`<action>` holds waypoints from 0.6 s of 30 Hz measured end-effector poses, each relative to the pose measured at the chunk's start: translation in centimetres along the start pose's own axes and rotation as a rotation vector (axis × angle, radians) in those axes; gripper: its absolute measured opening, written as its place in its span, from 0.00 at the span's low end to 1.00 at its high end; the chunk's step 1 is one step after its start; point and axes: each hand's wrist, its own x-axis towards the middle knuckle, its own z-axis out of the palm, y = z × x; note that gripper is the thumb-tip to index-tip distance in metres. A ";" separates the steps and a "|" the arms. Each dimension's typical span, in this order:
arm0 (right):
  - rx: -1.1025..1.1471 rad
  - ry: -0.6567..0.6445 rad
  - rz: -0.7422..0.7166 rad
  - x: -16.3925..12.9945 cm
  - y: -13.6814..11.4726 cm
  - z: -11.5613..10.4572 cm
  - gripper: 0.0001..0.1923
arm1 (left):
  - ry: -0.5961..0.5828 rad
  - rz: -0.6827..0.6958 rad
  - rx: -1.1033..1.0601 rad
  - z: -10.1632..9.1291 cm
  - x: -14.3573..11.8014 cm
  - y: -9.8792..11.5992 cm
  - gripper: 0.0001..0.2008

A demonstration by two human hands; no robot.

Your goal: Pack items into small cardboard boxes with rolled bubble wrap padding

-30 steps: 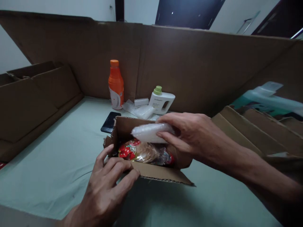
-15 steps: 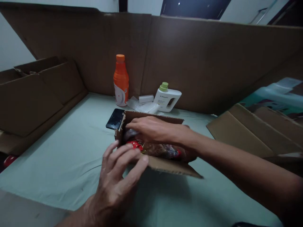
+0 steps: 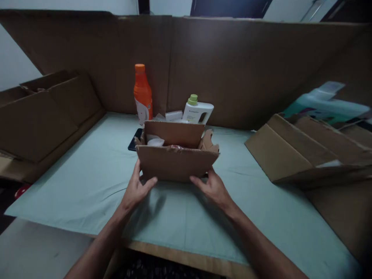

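Box [image 3: 174,164] of cardboard, mid-table on the pale green cloth [image 3: 87,186], flaps up and unsealed. Left hand [image 3: 136,190] spread against the near-left corner, right hand [image 3: 213,188] spread under the near-right edge; neither clasped around anything. Inside, white packet [image 3: 155,142] and glossy wrapper [image 3: 177,147] just peeking over the rim. Packed by the look of it; closing left undone. Behind, orange bottle [image 3: 142,95], white jug [image 3: 197,112], dark phone [image 3: 135,140].
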 end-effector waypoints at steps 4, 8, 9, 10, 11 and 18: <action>0.006 0.171 0.145 -0.1 0.9 -3.4 0.30 | -0.107 0.066 -0.118 4.1 1.8 2.7 0.48; -0.086 0.374 0.310 -6.2 3.3 -6.7 0.32 | -0.276 0.165 -0.078 6.8 -1.4 3.3 0.47; -0.087 0.369 0.318 -8.0 3.5 -6.5 0.32 | -0.284 0.148 -0.057 6.6 -2.6 3.0 0.46; -0.082 0.347 0.313 -9.5 3.5 -5.8 0.31 | -0.273 0.114 -0.038 6.1 -3.6 2.5 0.45; -0.076 0.311 0.299 -10.6 3.4 -4.9 0.30 | -0.243 0.070 -0.026 5.3 -4.5 1.9 0.44; 0.070 0.144 0.137 -9.8 3.7 -2.5 0.44 | -0.028 -0.135 -0.031 -0.2 -6.4 -1.1 0.43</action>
